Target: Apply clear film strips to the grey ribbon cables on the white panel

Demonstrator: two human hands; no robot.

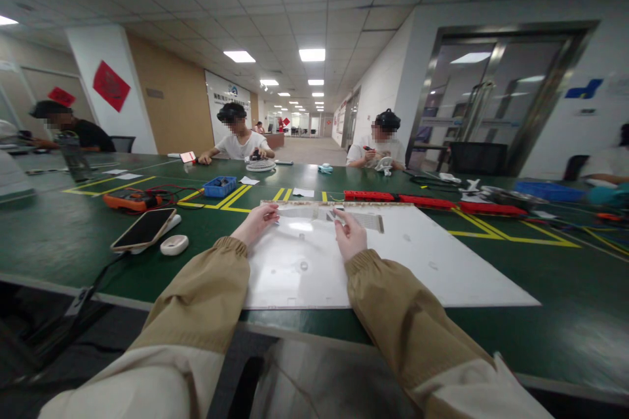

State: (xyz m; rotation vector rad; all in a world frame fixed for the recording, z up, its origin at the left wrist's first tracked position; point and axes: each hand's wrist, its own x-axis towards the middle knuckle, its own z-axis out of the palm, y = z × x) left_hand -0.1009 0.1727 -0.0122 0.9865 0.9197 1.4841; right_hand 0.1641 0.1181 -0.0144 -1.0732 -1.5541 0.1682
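A large white panel (pixel 304 281) lies flat on the green table in front of me. Above its far left part, my left hand (pixel 259 221) pinches one end of a thin, pale, see-through strip (pixel 297 213). The strip stretches across to my right hand (pixel 350 234), whose thumb and forefinger are closed near its other end; a small grey piece shows at those fingertips. Just right of that hand, a grey ribbon-like flat piece (pixel 369 222) rests on the panel. A brownish edge runs along the panel's far side.
To the left are a phone (pixel 144 230), a white round ring-like object (pixel 174 245), an orange multimeter (pixel 130 200) and a blue bin (pixel 219 186). Red strips (pixel 393 198) lie behind the panel. Co-workers (pixel 240 141) sit across the table, their hands on other items.
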